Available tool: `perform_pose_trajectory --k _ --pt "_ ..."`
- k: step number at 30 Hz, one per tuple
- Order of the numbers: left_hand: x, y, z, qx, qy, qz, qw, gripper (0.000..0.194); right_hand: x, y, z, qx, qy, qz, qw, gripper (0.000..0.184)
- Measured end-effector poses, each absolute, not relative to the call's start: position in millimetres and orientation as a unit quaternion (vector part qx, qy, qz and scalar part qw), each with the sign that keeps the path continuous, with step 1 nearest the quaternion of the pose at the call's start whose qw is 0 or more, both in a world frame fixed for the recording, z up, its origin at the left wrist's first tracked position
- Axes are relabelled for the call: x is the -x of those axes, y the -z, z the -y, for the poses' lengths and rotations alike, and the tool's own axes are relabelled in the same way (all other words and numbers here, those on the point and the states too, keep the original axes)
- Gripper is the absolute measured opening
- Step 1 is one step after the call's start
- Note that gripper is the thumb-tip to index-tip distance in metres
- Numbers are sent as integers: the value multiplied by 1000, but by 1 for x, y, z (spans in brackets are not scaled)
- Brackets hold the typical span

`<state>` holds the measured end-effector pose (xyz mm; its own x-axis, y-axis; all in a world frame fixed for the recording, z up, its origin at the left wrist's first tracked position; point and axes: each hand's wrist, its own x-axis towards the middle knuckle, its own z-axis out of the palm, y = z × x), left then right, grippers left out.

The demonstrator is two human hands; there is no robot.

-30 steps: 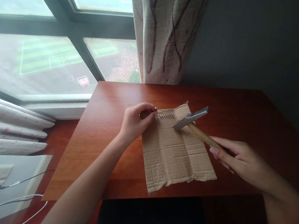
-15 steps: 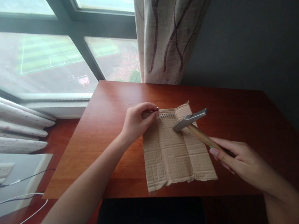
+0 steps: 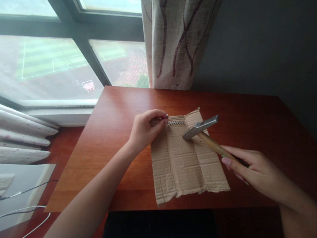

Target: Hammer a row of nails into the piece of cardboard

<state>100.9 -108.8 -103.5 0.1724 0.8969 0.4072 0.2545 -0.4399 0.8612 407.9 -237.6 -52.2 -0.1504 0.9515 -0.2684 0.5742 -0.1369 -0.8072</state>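
Observation:
A creased piece of brown cardboard point(image 3: 189, 158) with torn edges lies flat on the wooden table. Along its far edge stands a row of several small metal nails point(image 3: 177, 123). At the left end of that row, my left hand point(image 3: 148, 127) pinches a nail point(image 3: 167, 115) between thumb and forefinger; only its small head shows above the fingertips. My right hand point(image 3: 250, 167) is wrapped round the wooden handle of a hammer point(image 3: 200, 127). The hammer's steel head is tilted over the right half of the cardboard, to the right of the nails.
The reddish wooden table point(image 3: 113, 130) carries the cardboard. Behind it hang a patterned curtain point(image 3: 179, 39) and a dark wall. A large window point(image 3: 49, 61) is on the left, overlooking a sports field. Cables point(image 3: 30, 189) run from a wall socket point(image 3: 0, 183) at lower left.

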Motion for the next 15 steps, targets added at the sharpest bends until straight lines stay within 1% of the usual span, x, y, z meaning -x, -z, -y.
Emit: perform_pose_trajectory --k 6,11,15 --pt "-101 104 109 -697 -473 -426 331 7 -406 49 237 611 -437 622 222 51" --pt "-101 103 111 -697 -478 -425 325 6 -403 42 238 631 -445 602 202 50" --pt "-102 102 111 -692 -482 -428 324 7 -403 40 237 627 -443 608 204 51"
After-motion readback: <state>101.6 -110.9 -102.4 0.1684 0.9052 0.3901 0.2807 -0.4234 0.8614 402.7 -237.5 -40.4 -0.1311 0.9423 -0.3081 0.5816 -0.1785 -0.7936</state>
